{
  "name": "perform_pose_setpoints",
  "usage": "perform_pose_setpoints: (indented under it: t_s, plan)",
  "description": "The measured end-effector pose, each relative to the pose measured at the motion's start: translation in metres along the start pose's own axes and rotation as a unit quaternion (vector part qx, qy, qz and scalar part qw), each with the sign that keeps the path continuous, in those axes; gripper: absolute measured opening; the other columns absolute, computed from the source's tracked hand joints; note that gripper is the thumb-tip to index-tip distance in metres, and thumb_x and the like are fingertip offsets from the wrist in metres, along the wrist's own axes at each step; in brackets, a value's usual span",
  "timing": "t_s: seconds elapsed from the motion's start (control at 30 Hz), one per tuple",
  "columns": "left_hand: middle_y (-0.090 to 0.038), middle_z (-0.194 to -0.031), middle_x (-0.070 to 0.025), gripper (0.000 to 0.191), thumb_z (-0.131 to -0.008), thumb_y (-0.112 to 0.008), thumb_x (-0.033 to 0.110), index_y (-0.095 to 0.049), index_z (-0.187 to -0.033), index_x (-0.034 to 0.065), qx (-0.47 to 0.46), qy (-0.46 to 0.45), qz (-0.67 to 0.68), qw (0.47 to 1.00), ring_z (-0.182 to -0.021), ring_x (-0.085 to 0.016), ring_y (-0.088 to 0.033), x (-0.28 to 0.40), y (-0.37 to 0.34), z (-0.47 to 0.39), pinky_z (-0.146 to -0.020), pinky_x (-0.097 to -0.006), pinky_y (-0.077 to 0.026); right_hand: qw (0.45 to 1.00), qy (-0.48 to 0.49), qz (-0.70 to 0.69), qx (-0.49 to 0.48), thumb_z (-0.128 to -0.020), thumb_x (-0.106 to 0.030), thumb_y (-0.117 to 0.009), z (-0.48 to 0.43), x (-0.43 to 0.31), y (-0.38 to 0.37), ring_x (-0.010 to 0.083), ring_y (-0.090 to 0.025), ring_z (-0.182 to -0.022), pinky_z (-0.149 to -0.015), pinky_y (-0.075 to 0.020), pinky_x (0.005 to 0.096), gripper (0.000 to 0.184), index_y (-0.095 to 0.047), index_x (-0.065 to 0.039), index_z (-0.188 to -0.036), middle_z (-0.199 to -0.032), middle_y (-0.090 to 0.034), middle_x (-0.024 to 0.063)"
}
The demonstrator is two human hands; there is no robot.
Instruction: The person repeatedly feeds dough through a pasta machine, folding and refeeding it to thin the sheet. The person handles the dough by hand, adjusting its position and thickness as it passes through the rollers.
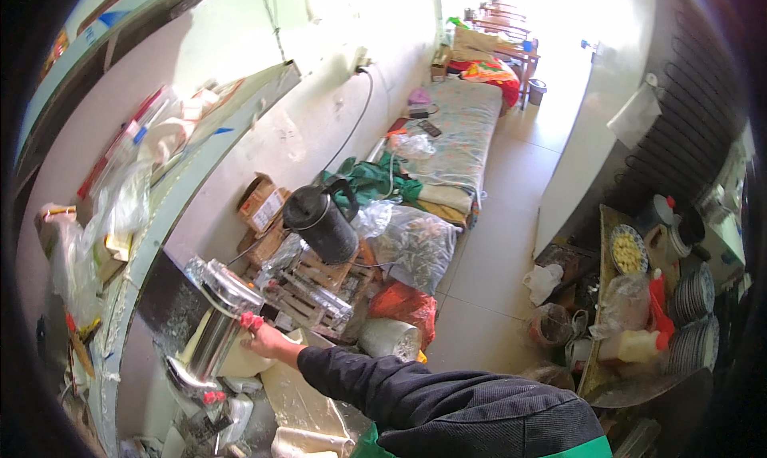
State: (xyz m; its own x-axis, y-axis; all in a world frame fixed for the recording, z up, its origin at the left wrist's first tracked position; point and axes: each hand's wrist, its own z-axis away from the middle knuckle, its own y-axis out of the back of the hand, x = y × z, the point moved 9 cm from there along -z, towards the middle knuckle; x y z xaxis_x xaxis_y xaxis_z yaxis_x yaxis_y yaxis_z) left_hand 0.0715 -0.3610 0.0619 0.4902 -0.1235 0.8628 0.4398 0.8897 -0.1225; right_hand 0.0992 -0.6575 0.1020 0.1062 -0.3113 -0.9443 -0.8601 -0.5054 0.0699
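My right hand [269, 342] reaches left to a shiny metal dough-rolling machine [220, 343]. The fingertips are right by its upper red knob [251, 321]; whether they grip the knob or the dough is hard to tell. A second red knob [214, 397] sits at the machine's lower end. A pale dough sheet [239, 359] shows behind and beside the roller, partly below my fingers. Nearer to me is a pale, flat sheet [302, 392], with a folded cream piece [311, 443] at the bottom edge. My left hand is out of view.
A black lidded jug [322, 224] stands on a wooden crate [323, 284] beyond the machine. A metal pot [390, 339] and red bag [404, 308] are near my forearm. A shelf [207, 152] runs along the left wall. Stacked plates [692, 347] stand at right.
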Motion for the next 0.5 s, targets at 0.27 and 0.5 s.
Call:
perform_pose_setpoints:
  t_s: [0.27,0.5]
  plan:
    - [-0.063,-0.124,-0.0236,0.043,-0.087,-0.064,0.023,-0.062,-0.122,-0.0016,-0.008,-0.012,-0.035,0.999,-0.113,-0.040,-0.062,0.003,0.015,-0.012,-0.095,-0.0482,-0.051,0.958,-0.104,0.237,-0.125,-0.079,-0.038,-0.068,0.016,-0.026,0.010,0.0415,-0.063,-0.105,-0.093,-0.0505,0.0495,0.050,-0.065,0.001,-0.111,-0.107,-0.068,0.0228]
    - [-0.062,-0.127,-0.0264,0.045,-0.087,-0.066,0.028,-0.063,-0.120,-0.0017,-0.054,-0.316,-0.464,0.826,-0.115,-0.044,-0.060,-0.001,0.139,0.049,-0.097,-0.0506,-0.050,0.923,-0.160,0.220,-0.271,-0.086,-0.057,-0.066,0.017,-0.007,0.011,0.0261,-0.071,-0.095,-0.081,-0.0560,0.0353,0.052,-0.072,-0.014,-0.115,-0.107,-0.073,0.0138]
